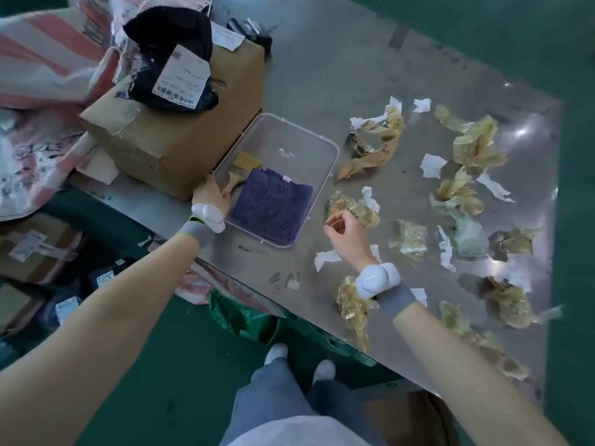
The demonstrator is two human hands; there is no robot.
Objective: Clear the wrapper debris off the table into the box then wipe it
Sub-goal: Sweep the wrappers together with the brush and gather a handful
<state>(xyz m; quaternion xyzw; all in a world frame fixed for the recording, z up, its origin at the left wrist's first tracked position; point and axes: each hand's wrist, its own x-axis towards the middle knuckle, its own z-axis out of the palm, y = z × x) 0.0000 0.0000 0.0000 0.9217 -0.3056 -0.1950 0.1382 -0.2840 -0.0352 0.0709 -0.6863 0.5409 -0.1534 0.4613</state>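
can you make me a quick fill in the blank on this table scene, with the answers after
1. The folded purple cloth lies inside the clear plastic ____.
2. The left hand holds the near-left rim of the clear plastic box, beside the brown ____ box.
3. The right hand hovers by a crumpled yellowish wrapper on the grey ____ table.

Answers: box; cardboard; metal

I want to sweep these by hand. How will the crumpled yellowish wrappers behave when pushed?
The crumpled wrappers look thin and translucent, so probably light and floppy. Their ragged folds may snag each other and drag the white paper scraps along, not slide cleanly on the metal table.
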